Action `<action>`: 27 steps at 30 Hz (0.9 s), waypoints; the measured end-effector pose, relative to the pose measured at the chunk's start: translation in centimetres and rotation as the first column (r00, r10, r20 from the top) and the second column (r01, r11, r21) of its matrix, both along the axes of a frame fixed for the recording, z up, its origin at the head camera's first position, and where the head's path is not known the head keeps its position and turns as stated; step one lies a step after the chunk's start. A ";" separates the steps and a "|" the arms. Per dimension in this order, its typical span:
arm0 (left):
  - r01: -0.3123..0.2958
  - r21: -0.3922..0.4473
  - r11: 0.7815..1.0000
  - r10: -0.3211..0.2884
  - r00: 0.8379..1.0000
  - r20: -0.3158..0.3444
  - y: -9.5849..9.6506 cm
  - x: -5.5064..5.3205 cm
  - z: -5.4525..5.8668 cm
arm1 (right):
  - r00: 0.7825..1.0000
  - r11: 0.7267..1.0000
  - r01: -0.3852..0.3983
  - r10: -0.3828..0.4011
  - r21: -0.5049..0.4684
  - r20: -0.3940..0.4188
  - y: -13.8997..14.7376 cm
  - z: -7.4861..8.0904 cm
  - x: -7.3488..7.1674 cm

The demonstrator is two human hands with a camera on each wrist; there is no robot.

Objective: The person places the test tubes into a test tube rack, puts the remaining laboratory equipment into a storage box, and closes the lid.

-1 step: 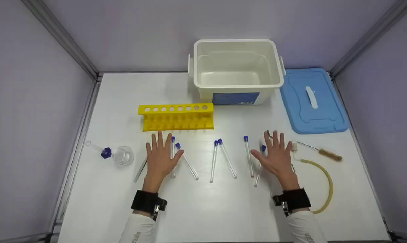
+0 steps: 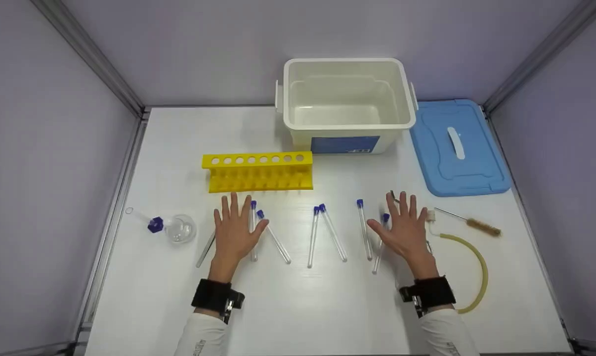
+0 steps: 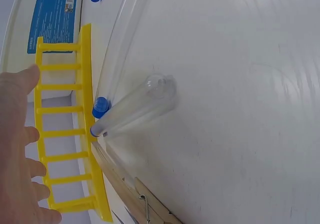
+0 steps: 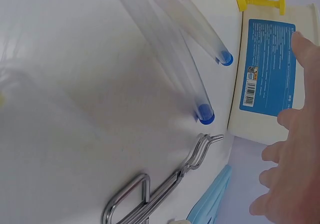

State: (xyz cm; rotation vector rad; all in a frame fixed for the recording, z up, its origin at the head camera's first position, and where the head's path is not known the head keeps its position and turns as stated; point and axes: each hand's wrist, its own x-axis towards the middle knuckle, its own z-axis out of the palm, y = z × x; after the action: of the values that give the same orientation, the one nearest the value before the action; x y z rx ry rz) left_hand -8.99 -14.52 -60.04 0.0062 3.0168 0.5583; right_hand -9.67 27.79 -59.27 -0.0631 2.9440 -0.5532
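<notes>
As the head camera sees it, my left hand [image 2: 234, 235]: back upward, fingers straight and fanned away from me, thumb out toward the middle of the table [image 2: 308, 306]; released, grasping nothing.
My right hand [image 2: 405, 233], same view: near mirror of the left, fingers spread forward, thumb angled inward; also released. Cannot tell whether either palm bears on anything.
Forearms: both slant slightly inward from the near edge; white sleeves [image 2: 202, 336], black wrist bands [image 2: 214, 295].
Test tubes [image 2: 313, 240]: six, blue-capped, lying in three loose pairs; one at my left thumb, one between the hands, one by my right thumb.
Grey rod [image 2: 205, 251]: by the outer side of my left hand, partly covered.
Yellow rack [image 2: 261, 181]: upright, just past my left fingertips.
Back of table: white tub [image 2: 347, 127]; blue lid [image 2: 436, 168] flat to its right.
Outer sides: round flask [image 2: 181, 230] at left; brush [image 2: 483, 227] and yellowish hose [image 2: 484, 274] at right.
Left wrist view: thumb and fingertips apart, before the rack; wooden clip [image 3: 150, 204] and two tubes nearby.
Right wrist view: fingers extended, loosely separated, in front of the tub and its blue label [image 4: 270, 66]; metal tongs [image 4: 182, 172] and two tubes on the table.
</notes>
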 end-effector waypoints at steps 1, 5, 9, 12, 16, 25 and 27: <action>-0.003 0.002 1.000 0.003 1.000 0.000 -0.1 0.0 0.1 | 1.000 1.000 -0.001 0.001 -0.001 0.000 0.0 0.0 0.0; -0.013 0.020 1.000 0.013 1.000 0.000 -0.4 -0.3 0.5 | 1.000 0.999 -0.002 0.001 -0.034 -0.019 -0.2 0.2 -0.2; -0.021 0.042 0.999 0.022 1.000 -0.014 -0.8 -1.1 1.1 | 0.998 0.997 -0.002 -0.003 -0.078 -0.060 -0.5 0.3 -0.4; -0.029 0.039 0.999 0.029 0.999 -0.015 -1.1 -1.8 1.5 | 0.997 0.997 -0.006 0.000 -0.080 -0.077 -0.8 0.3 -0.5; -0.027 0.033 0.999 0.028 0.999 -0.024 -1.4 -2.4 1.8 | 0.996 0.995 -0.014 0.005 -0.095 -0.095 -1.3 0.2 -0.4; -0.022 -0.032 0.999 0.021 1.000 -0.020 -1.9 -4.0 1.7 | 0.992 0.990 -0.038 0.021 -0.137 -0.123 -2.2 0.1 0.0; -0.020 -0.035 0.999 0.020 1.000 -0.017 -2.2 -4.6 1.7 | 0.992 0.990 -0.033 0.016 -0.139 -0.122 -2.4 0.1 0.2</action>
State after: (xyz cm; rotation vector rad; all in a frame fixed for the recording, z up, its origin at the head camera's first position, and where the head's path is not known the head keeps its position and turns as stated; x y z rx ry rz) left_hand -13.60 -16.74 -58.32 -0.0210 3.0461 0.5092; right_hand -9.45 25.43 -59.21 -0.1536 3.0104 -0.7798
